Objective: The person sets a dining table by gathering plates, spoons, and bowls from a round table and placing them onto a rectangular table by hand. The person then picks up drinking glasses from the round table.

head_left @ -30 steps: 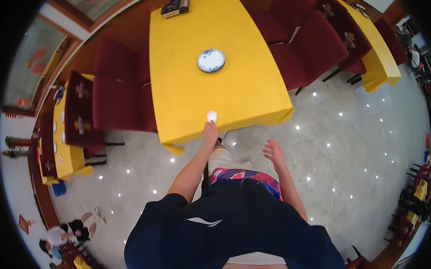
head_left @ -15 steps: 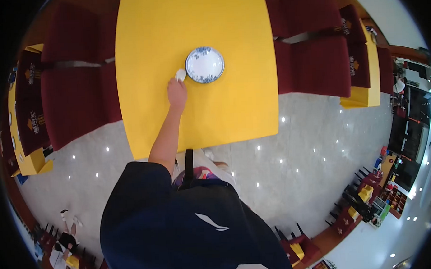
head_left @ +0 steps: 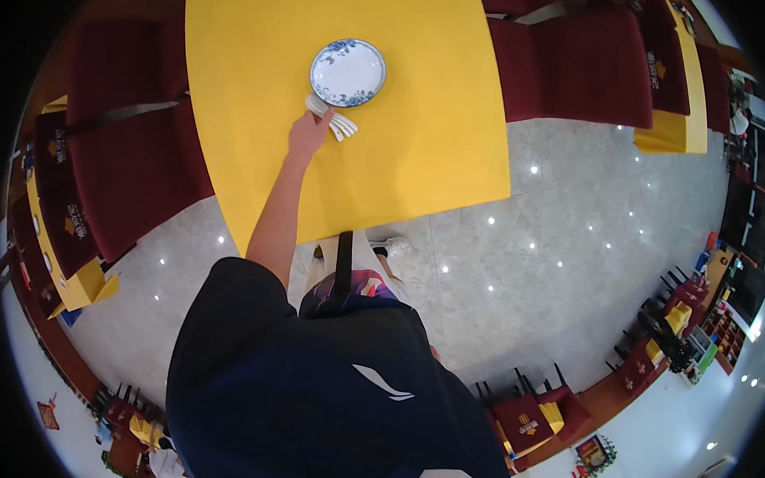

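Now the left hand is beside the plate, whereas a second ago it was at the table's near edge, well short of it. Half a second ago the white thing at its fingertips looked like one small rounded shape; now several spoons show, their handles fanned toward the lower right. The right hand, in plain view a second ago, has gone behind the shirt; only a patch of skin shows at the shirt's side, too little to tell whether that hand is open or closed.

Writing is scarce: the chairs nearest carry none that shows, but covers farther left bear pale characters, too small to read, with a gold emblem. The shirt has a white swoosh mark without letters.

The spoons are plain, glossy white, with rounded bowls and slim, slightly curved handles. The left hand's fingers are closed on them at the plate's lower-left rim, bowls to the upper left; whether they touch the plate or the yellow cloth cannot be told. The plate is white and round, with blue floral patches around its rim.
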`<state>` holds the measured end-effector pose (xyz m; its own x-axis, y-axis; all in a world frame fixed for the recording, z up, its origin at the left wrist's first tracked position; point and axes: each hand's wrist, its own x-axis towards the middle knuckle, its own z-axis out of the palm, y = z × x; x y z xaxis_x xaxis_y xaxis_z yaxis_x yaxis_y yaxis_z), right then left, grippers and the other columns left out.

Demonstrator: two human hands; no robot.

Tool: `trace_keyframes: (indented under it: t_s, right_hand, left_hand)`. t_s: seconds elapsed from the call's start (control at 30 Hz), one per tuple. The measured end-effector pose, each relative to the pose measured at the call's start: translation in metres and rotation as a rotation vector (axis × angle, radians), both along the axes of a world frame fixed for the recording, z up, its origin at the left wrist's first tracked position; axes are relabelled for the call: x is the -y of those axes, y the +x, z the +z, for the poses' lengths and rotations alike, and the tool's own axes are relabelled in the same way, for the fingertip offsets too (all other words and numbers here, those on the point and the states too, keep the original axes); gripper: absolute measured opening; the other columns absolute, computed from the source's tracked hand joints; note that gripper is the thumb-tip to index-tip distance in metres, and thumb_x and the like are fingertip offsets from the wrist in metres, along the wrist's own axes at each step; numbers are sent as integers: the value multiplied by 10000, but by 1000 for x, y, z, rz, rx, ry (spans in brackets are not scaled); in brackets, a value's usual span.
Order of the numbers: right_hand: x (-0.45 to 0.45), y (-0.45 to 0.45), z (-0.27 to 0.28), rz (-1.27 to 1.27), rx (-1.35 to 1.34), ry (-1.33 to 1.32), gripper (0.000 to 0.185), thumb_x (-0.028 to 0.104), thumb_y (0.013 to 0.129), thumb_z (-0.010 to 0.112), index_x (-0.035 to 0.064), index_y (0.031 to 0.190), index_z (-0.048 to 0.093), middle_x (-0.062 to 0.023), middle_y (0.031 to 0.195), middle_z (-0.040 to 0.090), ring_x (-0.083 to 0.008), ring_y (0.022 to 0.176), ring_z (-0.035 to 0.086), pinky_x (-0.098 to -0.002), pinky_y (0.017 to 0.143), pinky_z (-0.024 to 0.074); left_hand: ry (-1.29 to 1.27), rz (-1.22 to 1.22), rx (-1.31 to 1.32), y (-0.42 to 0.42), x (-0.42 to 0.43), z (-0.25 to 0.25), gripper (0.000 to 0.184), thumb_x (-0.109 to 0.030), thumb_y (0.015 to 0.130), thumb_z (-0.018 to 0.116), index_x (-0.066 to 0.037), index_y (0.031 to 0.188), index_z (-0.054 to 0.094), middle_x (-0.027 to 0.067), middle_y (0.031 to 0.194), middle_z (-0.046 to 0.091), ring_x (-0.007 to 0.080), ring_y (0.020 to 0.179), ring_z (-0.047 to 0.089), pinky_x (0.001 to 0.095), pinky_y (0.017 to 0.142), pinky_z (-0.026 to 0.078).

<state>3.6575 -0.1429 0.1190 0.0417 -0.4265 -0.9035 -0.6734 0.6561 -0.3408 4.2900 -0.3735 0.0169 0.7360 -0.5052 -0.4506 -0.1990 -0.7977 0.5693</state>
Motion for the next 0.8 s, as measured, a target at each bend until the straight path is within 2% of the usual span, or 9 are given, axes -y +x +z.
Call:
trace_keyframes:
  t_s: [0.17,0.27,0.37,0.43,0.53,0.57,0.63,0.67,0.8]
  right_hand:
    - [-40,-59,-23,170,32,-262,345,128,779,635,47,1106,561,-153,1046,584,-216,844,623,-327,706,514]
    - [-74,-131,-33,103,-9,-414,344,156,794,617,48,1115,557,-155,1023,592,-218,825,624,-330,700,513]
    - [-150,-182,-124,-91,-73,-586,346,185,808,599,49,1123,553,-156,1000,600,-221,807,626,-333,693,512]
    - [-181,-191,-85,-506,-105,-481,343,219,822,568,51,1120,549,-152,965,609,-224,776,626,-337,684,512]
    - [-229,-212,-64,-1490,42,-110,330,272,840,501,60,1088,548,-139,884,623,-233,703,622,-345,647,508]
    - [-249,-219,-65,-1647,49,-155,330,272,840,501,60,1088,548,-139,884,623,-233,703,622,-345,647,508]
    - [-280,-233,-76,-1709,90,-102,319,251,836,514,62,1090,552,-140,877,621,-248,765,627,-362,659,511]
    - [-292,-240,-88,-1783,104,-88,314,254,833,525,64,1081,554,-134,850,618,-234,741,623,-355,647,509]
    - [-299,-262,-120,-2128,158,-136,307,255,830,538,69,1074,556,-127,846,617,-227,736,619,-358,645,509]
  left_hand:
    - [-320,-27,106,-18,-3,-76,499,-528,813,580,-30,773,585,92,683,611,234,636,604,352,595,468]
    - [-340,170,-281,-53,-14,-38,498,-495,838,560,-87,555,528,46,464,484,155,363,443,301,361,331]
    - [-484,409,-442,-112,-25,-63,450,-387,861,527,-122,511,426,27,428,414,157,337,404,298,311,291]
    - [-442,341,-477,-170,-40,-83,359,-280,842,555,-143,536,427,22,441,401,132,349,380,284,320,287]
    - [-304,-278,-271,-286,-61,-86,353,-248,889,427,-106,567,450,33,468,417,138,395,404,292,366,310]
    - [-194,-182,-422,-339,-57,-71,318,-234,885,432,-95,608,505,42,476,428,155,423,429,305,386,338]
    - [-238,-355,-446,-420,-51,-116,252,-222,873,454,-82,689,553,46,533,463,176,465,466,330,418,386]
    - [-9,-1161,-293,-457,-40,-137,241,-251,871,478,-38,855,589,64,708,553,175,532,516,337,486,441]
    - [336,-1612,-304,-694,-38,-25,239,-249,841,536,-41,939,600,82,785,617,160,599,554,308,529,459]
